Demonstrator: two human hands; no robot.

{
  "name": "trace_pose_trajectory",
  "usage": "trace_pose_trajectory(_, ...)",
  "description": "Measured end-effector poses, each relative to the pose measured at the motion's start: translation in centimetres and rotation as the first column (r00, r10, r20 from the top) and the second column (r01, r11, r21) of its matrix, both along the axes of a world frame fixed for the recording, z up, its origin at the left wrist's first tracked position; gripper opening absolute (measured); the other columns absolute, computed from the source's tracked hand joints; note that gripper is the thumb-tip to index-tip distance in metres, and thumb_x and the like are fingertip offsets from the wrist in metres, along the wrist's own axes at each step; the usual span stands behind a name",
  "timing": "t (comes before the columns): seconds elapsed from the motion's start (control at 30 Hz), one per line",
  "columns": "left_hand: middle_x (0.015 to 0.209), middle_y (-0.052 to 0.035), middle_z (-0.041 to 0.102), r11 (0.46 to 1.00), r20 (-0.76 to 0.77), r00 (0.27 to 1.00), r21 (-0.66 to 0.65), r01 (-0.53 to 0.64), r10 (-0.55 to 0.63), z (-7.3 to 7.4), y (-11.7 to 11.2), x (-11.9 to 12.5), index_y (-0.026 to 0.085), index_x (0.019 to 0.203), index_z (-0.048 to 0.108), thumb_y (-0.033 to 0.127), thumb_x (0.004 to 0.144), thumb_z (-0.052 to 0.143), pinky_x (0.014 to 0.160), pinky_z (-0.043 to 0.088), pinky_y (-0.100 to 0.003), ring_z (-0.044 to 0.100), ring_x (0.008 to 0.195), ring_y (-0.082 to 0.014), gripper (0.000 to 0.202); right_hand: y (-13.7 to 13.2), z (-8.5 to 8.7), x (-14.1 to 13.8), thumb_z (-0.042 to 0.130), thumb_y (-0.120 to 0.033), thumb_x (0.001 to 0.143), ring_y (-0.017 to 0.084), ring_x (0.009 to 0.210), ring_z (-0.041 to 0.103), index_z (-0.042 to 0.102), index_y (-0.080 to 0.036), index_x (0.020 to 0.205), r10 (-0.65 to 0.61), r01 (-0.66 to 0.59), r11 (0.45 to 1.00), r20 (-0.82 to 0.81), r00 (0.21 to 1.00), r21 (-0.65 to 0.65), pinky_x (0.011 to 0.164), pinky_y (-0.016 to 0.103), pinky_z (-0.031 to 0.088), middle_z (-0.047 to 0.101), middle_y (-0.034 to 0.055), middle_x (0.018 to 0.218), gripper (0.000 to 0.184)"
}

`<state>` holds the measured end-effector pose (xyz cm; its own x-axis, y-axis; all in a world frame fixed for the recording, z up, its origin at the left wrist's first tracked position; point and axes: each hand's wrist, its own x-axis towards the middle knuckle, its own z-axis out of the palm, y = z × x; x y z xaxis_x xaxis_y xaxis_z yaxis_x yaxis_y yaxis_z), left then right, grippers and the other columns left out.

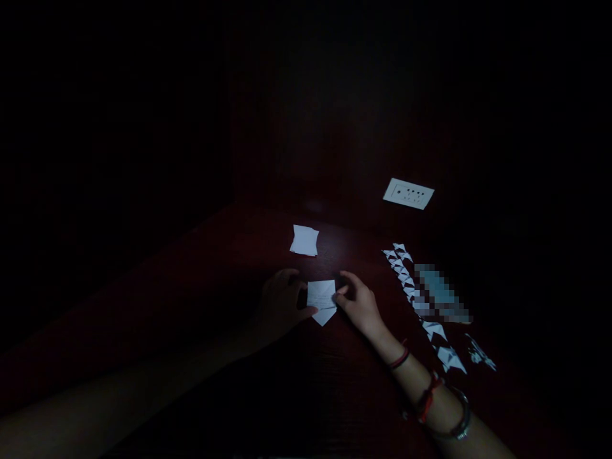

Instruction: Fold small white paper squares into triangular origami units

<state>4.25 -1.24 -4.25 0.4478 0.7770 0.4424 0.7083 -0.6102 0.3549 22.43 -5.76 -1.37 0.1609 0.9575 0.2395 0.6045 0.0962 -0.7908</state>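
In dim light a small white paper piece lies partly folded on a dark wooden table. My left hand pinches its left edge between thumb and fingers. At the paper's right edge, my right hand presses down with closed fingertips. The right wrist wears red and dark bracelets. Both hands rest on the table on either side of the paper.
A second white paper square lies further back. A row of several small folded white paper shapes runs along the right side of the table. A white wall socket plate sits on the dark wall behind.
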Motion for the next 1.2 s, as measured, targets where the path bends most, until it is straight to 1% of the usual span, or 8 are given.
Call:
trace_pose_trajectory(0.23,0.118,-0.0067,0.042,0.995,0.063,0.998,-0.095,0.01,-0.004,0.2,0.2,0.2,0.02,0.09,0.057,0.034,0.064,0.067,0.089,0.03,-0.047,0.037,0.111,-0.029,0.032,0.0,-0.2,0.1,0.053,-0.012,0.065,0.012,0.06,0.055,0.049,-0.015,0.113,0.035,-0.034,0.999,-0.044,0.998,0.012,0.063,0.026,0.046,0.061,-0.0013,0.069,0.048)
trace_pose_trajectory(0.4,0.117,-0.0054,0.042,0.992,0.088,0.996,-0.124,0.01,0.001,0.4,0.3,0.3,0.02,0.089,0.056,0.033,0.063,0.066,0.087,0.032,-0.046,0.039,0.109,-0.0286,0.031,0.0,-0.2,0.1,0.051,-0.012,0.066,0.011,0.059,0.054,0.048,-0.016,0.114,0.106,-0.104,0.994,-0.048,0.993,0.042,0.062,0.025,0.045,0.061,-0.0011,0.069,0.048)
trace_pose_trajectory(0.67,0.113,-0.0037,0.045,0.987,0.118,0.988,-0.115,0.11,-0.096,0.4,0.4,0.4,0.019,0.082,0.056,0.026,0.065,0.064,0.087,0.034,-0.042,0.042,0.106,-0.0247,0.019,-0.4,0.2,-0.1,0.048,-0.01,0.068,0.01,0.06,0.052,0.05,-0.016,0.116,0.172,-0.175,0.983,0.039,0.984,0.065,0.06,0.022,0.044,0.059,-0.0007,0.073,0.049)
trace_pose_trajectory(0.77,0.114,-0.0046,0.044,0.987,0.109,0.985,-0.071,0.141,-0.133,0.5,0.3,0.5,0.019,0.082,0.057,0.025,0.066,0.064,0.088,0.034,-0.042,0.041,0.107,-0.025,0.018,-0.3,0.5,-0.1,0.051,-0.012,0.07,0.011,0.062,0.052,0.06,-0.017,0.103,0.173,-0.187,0.977,0.135,0.976,0.1,0.061,0.023,0.043,0.06,0.0018,0.076,0.035)
trace_pose_trajectory(0.87,0.115,-0.0041,0.044,0.983,0.091,0.98,-0.026,0.181,-0.178,0.6,0.1,0.5,0.019,0.081,0.058,0.025,0.068,0.063,0.089,0.034,-0.042,0.039,0.108,-0.0253,0.015,0.0,0.8,0.0,0.052,-0.017,0.073,0.013,0.067,0.053,0.066,-0.017,0.081,0.126,-0.155,0.976,0.188,0.974,0.15,0.063,0.024,0.042,0.061,0.004,0.075,0.016)
trace_pose_trajectory(0.97,0.116,-0.0035,0.043,0.98,0.084,0.977,-0.007,0.199,-0.198,0.4,0.1,0.4,0.021,0.081,0.06,0.025,0.07,0.062,0.089,0.034,-0.044,0.037,0.11,-0.0257,0.013,0.4,0.7,0.2,0.053,-0.021,0.074,0.014,0.067,0.054,0.064,-0.017,0.07,0.072,-0.094,0.985,0.154,0.985,0.142,0.064,0.024,0.041,0.062,0.0035,0.073,0.013)
trace_pose_trajectory(1.07,0.118,-0.0033,0.042,0.975,0.071,0.972,0.028,0.222,-0.224,0.2,0.2,0.3,0.022,0.083,0.061,0.023,0.071,0.061,0.091,0.033,-0.043,0.034,0.113,-0.0258,0.012,0.6,0.5,0.4,0.052,-0.023,0.074,0.013,0.061,0.054,0.064,-0.017,0.071,0.064,-0.075,0.993,0.111,0.992,0.096,0.059,0.023,0.042,0.062,0.0009,0.068,0.014)
trace_pose_trajectory(1.2,0.119,-0.0028,0.041,0.964,0.04,0.965,0.07,0.255,-0.258,-0.1,0.3,0.3,0.023,0.085,0.063,0.021,0.073,0.06,0.094,0.03,-0.043,0.031,0.116,-0.0257,0.013,0.6,0.2,0.2,0.052,-0.024,0.073,0.011,0.049,0.053,0.063,-0.014,0.087,0.043,-0.045,0.998,0.047,0.998,0.044,0.05,0.021,0.042,0.06,-0.0002,0.062,0.021)
